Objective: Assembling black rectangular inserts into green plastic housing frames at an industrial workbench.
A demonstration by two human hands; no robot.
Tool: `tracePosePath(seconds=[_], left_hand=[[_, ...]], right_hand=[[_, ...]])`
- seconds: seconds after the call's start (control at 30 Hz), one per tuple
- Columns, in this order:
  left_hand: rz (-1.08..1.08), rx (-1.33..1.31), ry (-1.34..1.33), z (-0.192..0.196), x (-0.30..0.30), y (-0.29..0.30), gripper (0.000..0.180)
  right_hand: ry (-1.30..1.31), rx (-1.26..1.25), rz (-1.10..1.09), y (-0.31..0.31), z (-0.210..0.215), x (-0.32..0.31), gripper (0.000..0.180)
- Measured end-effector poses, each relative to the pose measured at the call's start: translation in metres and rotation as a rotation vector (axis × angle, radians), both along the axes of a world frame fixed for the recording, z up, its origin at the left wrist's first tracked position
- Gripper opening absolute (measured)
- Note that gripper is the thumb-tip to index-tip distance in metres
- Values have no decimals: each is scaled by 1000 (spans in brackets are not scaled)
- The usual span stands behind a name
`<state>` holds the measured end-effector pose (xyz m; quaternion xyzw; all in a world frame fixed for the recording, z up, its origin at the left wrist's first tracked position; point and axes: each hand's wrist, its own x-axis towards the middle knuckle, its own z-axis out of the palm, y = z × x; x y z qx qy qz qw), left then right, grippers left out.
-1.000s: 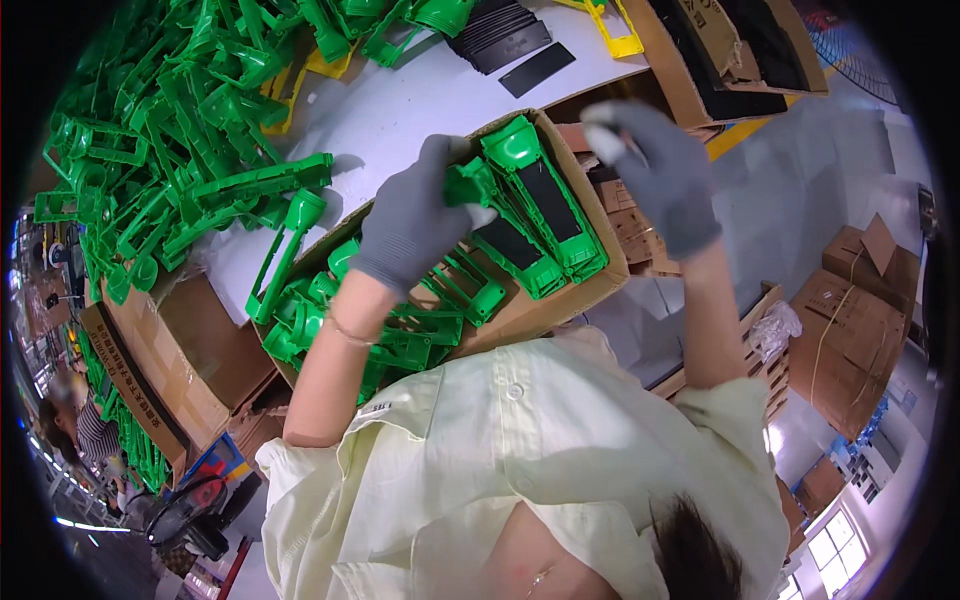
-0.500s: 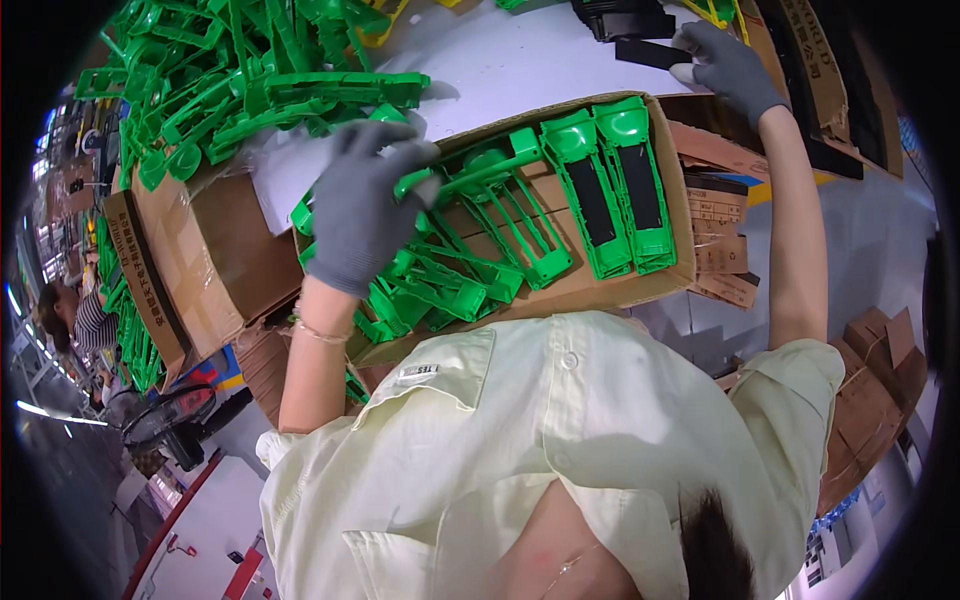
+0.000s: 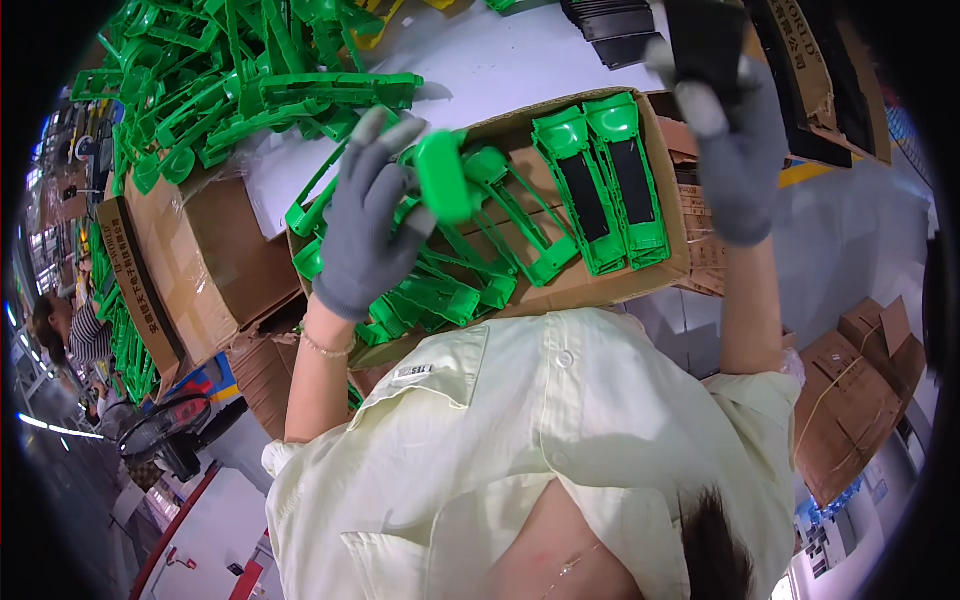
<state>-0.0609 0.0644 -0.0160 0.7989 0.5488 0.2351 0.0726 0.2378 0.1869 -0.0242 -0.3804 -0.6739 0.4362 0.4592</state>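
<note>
My left hand, in a grey glove, is closed on a green plastic frame above a cardboard box; the frame's rounded end points up and is slightly blurred. Loose green frames lie jumbled in the box under that hand. At the box's right end, two green frames sit side by side with black panels in them. My gloved right hand pinches a flat black panel between thumb and fingers, right of the box. Near it, a fanned stack of black panels lies on the white tabletop.
A large heap of green frames covers the tabletop's left side. Beside the box at left stands another carton. Folded cardboard lies at the right, a black fan at the lower left. A person is far left.
My right hand has drawn back toward me from the black stack, bringing a panel with it. My left hand has raised and turned the green frame so its end stands up.
</note>
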Motion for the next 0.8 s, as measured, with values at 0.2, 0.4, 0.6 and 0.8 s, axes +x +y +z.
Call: tracePosePath(seconds=[0.2,0.4,0.6,0.8], left_hand=[[-342,-719,-659,23,34,7,33],[-129,-895,-1656,9,57,-12,50],[249,-897,-1562,-6,65,-5,32],[291,-924,-1519,0,53,3,31]], right_hand=[[20,669,502,-4,37,-68,18],[-274,370,-280,-19,10,-49,17],[-332,240,-371,-32,9,-28,21],[-99,-332,133,-43,44,18,18]])
